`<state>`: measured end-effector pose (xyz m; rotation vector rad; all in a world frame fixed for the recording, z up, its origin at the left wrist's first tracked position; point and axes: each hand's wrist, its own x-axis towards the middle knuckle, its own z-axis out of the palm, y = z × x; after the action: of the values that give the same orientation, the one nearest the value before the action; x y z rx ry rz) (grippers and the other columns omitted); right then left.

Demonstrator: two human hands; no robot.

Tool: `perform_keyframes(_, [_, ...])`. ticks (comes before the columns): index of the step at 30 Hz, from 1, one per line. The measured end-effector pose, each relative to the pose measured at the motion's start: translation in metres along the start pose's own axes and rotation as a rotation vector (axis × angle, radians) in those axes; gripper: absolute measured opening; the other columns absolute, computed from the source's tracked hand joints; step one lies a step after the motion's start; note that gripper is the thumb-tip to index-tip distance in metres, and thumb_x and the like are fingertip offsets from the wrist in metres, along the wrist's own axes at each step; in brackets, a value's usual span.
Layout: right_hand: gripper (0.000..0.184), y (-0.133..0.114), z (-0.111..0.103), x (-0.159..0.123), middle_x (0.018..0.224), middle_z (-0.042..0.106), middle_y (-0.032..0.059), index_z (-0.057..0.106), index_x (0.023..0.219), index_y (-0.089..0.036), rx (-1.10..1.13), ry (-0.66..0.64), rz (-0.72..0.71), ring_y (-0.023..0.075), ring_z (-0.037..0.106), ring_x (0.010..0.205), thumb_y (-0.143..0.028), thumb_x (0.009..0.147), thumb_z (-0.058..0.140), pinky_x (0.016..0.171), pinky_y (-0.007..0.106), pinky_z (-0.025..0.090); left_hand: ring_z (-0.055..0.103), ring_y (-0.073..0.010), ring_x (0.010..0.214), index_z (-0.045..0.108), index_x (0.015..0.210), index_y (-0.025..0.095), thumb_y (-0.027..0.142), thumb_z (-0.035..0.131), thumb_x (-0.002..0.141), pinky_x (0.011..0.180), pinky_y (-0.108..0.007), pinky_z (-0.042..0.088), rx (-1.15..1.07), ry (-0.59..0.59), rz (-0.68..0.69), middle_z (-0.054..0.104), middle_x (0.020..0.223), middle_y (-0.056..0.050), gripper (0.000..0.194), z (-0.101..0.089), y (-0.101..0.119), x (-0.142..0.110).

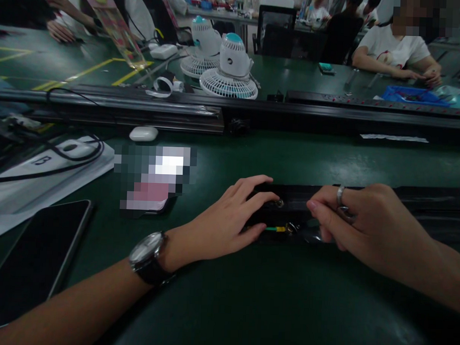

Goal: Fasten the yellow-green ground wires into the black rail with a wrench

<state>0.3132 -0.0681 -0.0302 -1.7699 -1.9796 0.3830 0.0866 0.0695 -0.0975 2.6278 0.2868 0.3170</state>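
My left hand [238, 213] lies over the left end of a long black bar [413, 203], its fingers spread and curved. Near its thumb, a green wire [270, 229] ends in a yellow sleeve beside a small metal ring-like part [291, 228]. A small round metal piece [278, 203] sits by the fingertips. My right hand [359, 215], wearing a ring, is closed above the bar just right of those parts. Whatever its fingers grip is hidden. Beneath it shows a shiny dark piece [314, 237] that I cannot identify.
At left lie a large dark-screened device [38, 261], a blurred-out phone [157, 182], a white earbud case [144, 134] and papers with black cables [90, 160]. Black rails [254, 113] cross behind. Beyond are fans [229, 67], a blue tray [414, 96] and other people.
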Motion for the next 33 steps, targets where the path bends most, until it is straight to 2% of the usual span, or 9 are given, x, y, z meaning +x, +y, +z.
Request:
perform_keyframes(4, [0.030, -0.0031, 0.0003, 0.0006, 0.047, 0.061, -0.0058, 0.066, 0.074, -0.020, -0.035, 0.015, -0.023, 0.0088, 0.056, 0.035, -0.019, 0.101, 0.051, 0.041, 0.022, 0.040, 0.035, -0.0320, 0.150, 0.046, 0.145, 0.024, 0.023, 0.060, 0.098, 0.124, -0.056, 0.036, 0.006, -0.005, -0.006, 0.030, 0.164, -0.012, 0.049, 0.0000, 0.0000, -0.0003])
perform_keyframes(11, [0.029, -0.0055, -0.0023, -0.0029, 0.051, 0.064, -0.0044, 0.066, 0.076, -0.021, -0.046, 0.061, -0.023, 0.0093, 0.056, 0.035, -0.022, 0.101, 0.052, 0.039, 0.022, 0.037, 0.038, -0.0333, 0.148, 0.048, 0.144, 0.025, 0.021, 0.061, 0.096, 0.121, -0.058, 0.039, -0.007, 0.016, 0.000, 0.033, 0.162, -0.013, 0.049, 0.0008, 0.0003, -0.0004])
perform_keyframes(20, [0.026, -0.0057, 0.0007, -0.0036, 0.054, 0.065, -0.0040, 0.066, 0.078, -0.019, -0.098, 0.106, -0.041, 0.0079, 0.047, 0.031, -0.019, 0.100, 0.053, 0.039, 0.024, 0.034, 0.034, -0.0319, 0.151, 0.046, 0.144, 0.025, 0.023, 0.060, 0.098, 0.124, -0.056, 0.037, 0.008, -0.010, -0.005, 0.030, 0.164, -0.012, 0.049, -0.0010, 0.0002, -0.0007])
perform_keyframes(25, [0.024, -0.0057, 0.0017, -0.0031, 0.055, 0.065, -0.0034, 0.069, 0.083, -0.018, -0.135, 0.043, -0.033, 0.0100, 0.053, 0.035, -0.020, 0.101, 0.052, 0.042, 0.025, 0.036, 0.035, -0.0313, 0.150, 0.046, 0.145, 0.026, 0.024, 0.059, 0.098, 0.123, -0.056, 0.037, 0.008, -0.012, -0.005, 0.029, 0.165, -0.012, 0.048, -0.0003, -0.0007, -0.0013])
perform_keyframes(29, [0.024, -0.0068, 0.0034, -0.0028, 0.051, 0.059, -0.0038, 0.068, 0.078, -0.018, -0.142, -0.034, -0.030, 0.0107, 0.052, 0.037, -0.021, 0.098, 0.055, 0.042, 0.026, 0.033, 0.032, -0.0308, 0.152, 0.045, 0.145, 0.025, 0.023, 0.059, 0.098, 0.124, -0.056, 0.035, 0.006, -0.009, -0.004, 0.029, 0.165, -0.011, 0.049, 0.0001, -0.0008, -0.0014])
perform_keyframes(33, [0.016, -0.0062, 0.0030, -0.0010, 0.054, 0.062, -0.0051, 0.070, 0.078, -0.019, -0.020, -0.093, 0.014, 0.0093, 0.056, 0.043, -0.020, 0.092, 0.062, 0.047, 0.024, 0.036, 0.033, -0.0314, 0.151, 0.045, 0.146, 0.025, 0.023, 0.059, 0.099, 0.123, -0.056, 0.036, 0.011, -0.018, -0.005, 0.029, 0.165, -0.012, 0.049, -0.0002, -0.0007, -0.0014])
